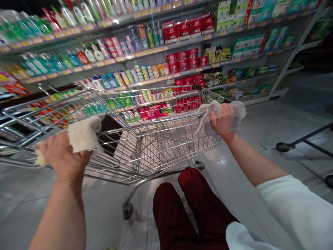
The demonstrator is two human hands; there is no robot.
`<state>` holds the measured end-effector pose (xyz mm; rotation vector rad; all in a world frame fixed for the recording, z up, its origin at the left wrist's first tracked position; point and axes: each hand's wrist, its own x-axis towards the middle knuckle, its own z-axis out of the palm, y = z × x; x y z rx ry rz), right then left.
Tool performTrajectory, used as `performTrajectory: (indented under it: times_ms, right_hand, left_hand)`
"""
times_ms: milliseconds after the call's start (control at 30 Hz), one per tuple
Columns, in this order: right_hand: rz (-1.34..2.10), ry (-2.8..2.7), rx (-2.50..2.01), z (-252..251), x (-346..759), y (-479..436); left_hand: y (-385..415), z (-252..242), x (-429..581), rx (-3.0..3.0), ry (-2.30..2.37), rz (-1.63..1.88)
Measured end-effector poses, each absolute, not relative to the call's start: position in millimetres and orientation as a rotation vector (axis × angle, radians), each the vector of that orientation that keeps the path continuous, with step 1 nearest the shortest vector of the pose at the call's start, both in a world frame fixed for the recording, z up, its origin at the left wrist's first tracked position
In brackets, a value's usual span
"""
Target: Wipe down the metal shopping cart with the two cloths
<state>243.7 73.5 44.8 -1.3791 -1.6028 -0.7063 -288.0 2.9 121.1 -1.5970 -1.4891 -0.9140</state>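
Observation:
A metal wire shopping cart [153,123] stands in front of my knees. My left hand [61,152] is wrapped round a cream-coloured cloth [84,134] at the left end of the cart's top bars, beside a dark panel [111,133]. At the right end of the bar, my right hand [223,119] is closed on a greyish-white, loosely woven cloth [238,113], part of which hangs over the rail. Both cloths lie against the metal; the fingers' undersides are hidden.
Shelves [153,50] of bottles, jars and red tins [182,60] run behind the cart. More cart bars [15,111] show at left. A dark wheeled frame [307,139] stands on the tiled floor [244,187] at right. A caster [127,211] is near my legs.

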Motion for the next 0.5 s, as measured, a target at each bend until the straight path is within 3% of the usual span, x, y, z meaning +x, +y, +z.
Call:
performTrajectory:
  times_ms: [500]
  right_hand:
    - [-0.702, -1.383, -1.365, 41.5, 243.3, 75.1]
  left_hand:
    - [12.0, 119.5, -273.0, -1.349, -1.576, -1.087]
